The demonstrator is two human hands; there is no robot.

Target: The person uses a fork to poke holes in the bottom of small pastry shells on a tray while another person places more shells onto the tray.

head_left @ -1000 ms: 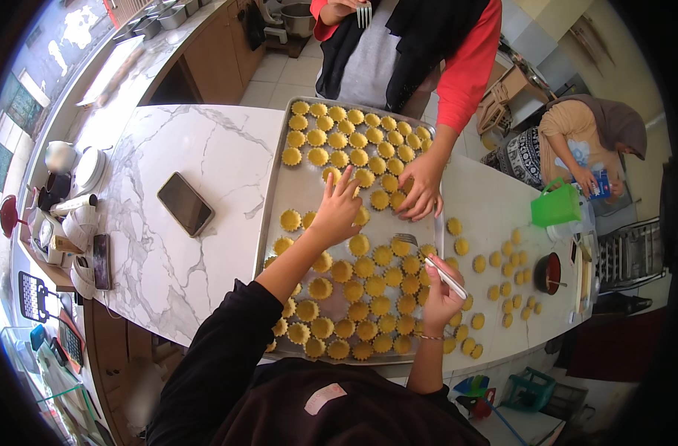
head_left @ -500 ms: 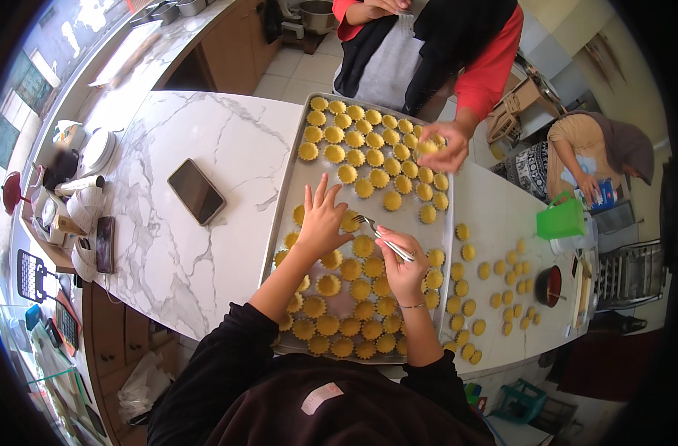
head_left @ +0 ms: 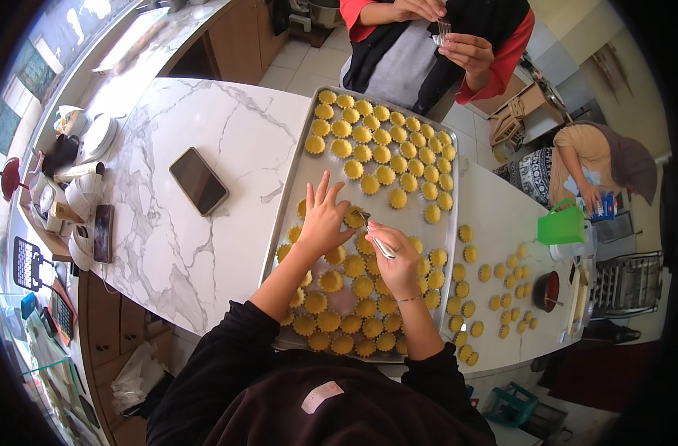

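Observation:
My left hand (head_left: 322, 223) is over the metal tray (head_left: 285, 217), its thumb and forefinger on either side of a yellow fluted tart shell (head_left: 353, 218) while the other fingers stretch out. In my right hand (head_left: 398, 262) is a fork (head_left: 381, 247), its prongs down at that same shell. Whether they press into the dough is too small to tell. Rows of tart shells (head_left: 331, 281) lie around my wrists, partly hidden by my forearms, and more tart shells (head_left: 381, 154) fill the tray's far part.
Opposite me, a person in red sleeves holds a fork (head_left: 444, 30) and a small item in their hands. Loose small shells (head_left: 469, 308) lie on the marble table (head_left: 235, 126), right of the tray. A phone (head_left: 198, 181) lies left; a green jug (head_left: 561, 224) and dark bowl (head_left: 547, 291) stand right.
My fork has tipped steeper over the shell; my left hand stays nearly in place. The person opposite has drawn their hand back from the tray's far right toward their body.

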